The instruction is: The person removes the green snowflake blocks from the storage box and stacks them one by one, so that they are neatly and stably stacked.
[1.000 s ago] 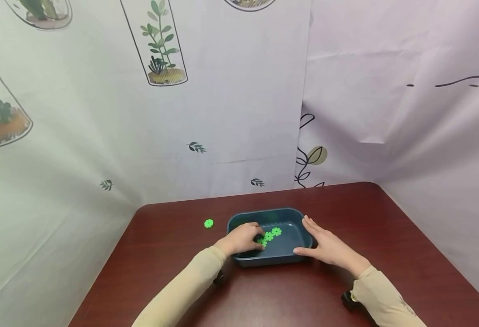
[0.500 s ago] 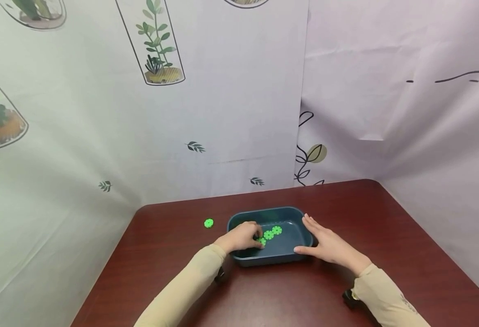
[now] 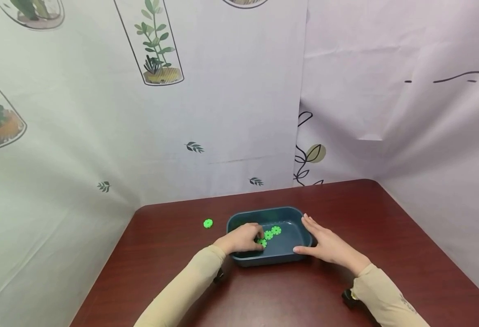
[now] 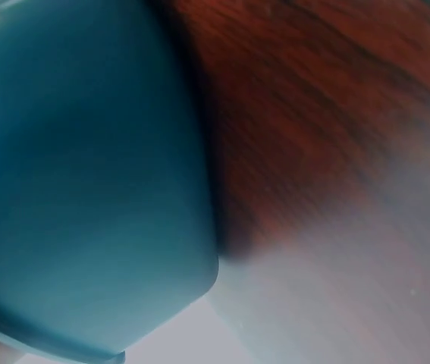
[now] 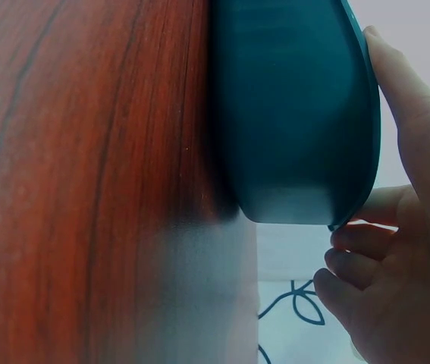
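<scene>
A dark blue-green rectangular basin (image 3: 292, 247) stands on the table. Inside it, my left hand (image 3: 241, 238) has its fingers and thumb curled about a green notched disc (image 3: 263, 244), partly hidden by the hand. Two more green notched discs (image 3: 268, 235) (image 3: 276, 230) lie in a slanting row with it; whether they are joined is too small to tell. At the basin's right end, my right hand (image 3: 329, 245) is spread, its thumb and fingers touching the rim. The right wrist view shows the thumb along the rim and the fingers (image 5: 360, 262) at the corner.
Left of the basin, another green disc (image 3: 208, 223) lies on the dark red wooden table (image 3: 174, 254). Behind the table hangs a pale cloth backdrop (image 3: 239, 113) with printed plants, and more cloth encloses both sides. The left wrist view shows mainly the basin's outer wall.
The head view has shifted slightly. My left hand's fingers and the discs in the basin have moved only a little; the right hand stays at the rim.
</scene>
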Action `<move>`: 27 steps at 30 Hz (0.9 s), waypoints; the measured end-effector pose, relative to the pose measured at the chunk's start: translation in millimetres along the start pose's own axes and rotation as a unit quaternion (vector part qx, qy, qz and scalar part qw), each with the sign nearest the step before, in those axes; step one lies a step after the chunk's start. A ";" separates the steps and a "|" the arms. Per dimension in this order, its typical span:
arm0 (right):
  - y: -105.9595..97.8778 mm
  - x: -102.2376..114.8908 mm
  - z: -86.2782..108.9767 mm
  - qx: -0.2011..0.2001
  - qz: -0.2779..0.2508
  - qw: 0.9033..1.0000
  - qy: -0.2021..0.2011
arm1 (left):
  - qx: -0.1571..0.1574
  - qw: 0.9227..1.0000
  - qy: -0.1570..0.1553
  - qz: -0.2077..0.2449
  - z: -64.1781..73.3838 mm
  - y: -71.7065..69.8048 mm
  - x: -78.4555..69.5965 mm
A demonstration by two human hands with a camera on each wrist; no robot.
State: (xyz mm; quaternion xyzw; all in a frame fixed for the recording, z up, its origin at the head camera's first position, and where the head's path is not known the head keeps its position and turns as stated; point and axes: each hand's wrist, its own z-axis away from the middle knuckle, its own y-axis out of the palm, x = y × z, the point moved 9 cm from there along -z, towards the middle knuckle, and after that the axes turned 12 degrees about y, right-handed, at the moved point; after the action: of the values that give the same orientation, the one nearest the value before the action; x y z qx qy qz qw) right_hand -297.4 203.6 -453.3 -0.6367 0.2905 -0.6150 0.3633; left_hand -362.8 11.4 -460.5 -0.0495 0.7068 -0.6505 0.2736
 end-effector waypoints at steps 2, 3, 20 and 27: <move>0.1 0.2 0.5 0.002 0.000 1.000 0.001 | 0.005 1.000 0.006 0.001 0.0 1.4 -1.7; 0.2 0.3 0.8 0.003 0.000 1.000 0.001 | 0.006 1.000 0.008 0.001 0.1 2.0 -2.2; 0.9 1.8 0.8 0.000 0.005 1.000 -0.003 | -0.084 0.996 0.026 0.031 8.4 -34.1 -3.5; -0.1 1.9 1.2 -0.003 0.010 1.000 -0.002 | -0.147 0.989 0.005 0.027 24.5 -79.7 1.5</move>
State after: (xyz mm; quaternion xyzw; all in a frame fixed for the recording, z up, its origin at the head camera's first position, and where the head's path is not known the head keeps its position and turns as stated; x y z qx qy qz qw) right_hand -296.1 202.2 -452.1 -0.6363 0.2982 -0.6088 0.3681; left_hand -375.8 -22.9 -385.6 -0.0664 0.7971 -0.5325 0.2770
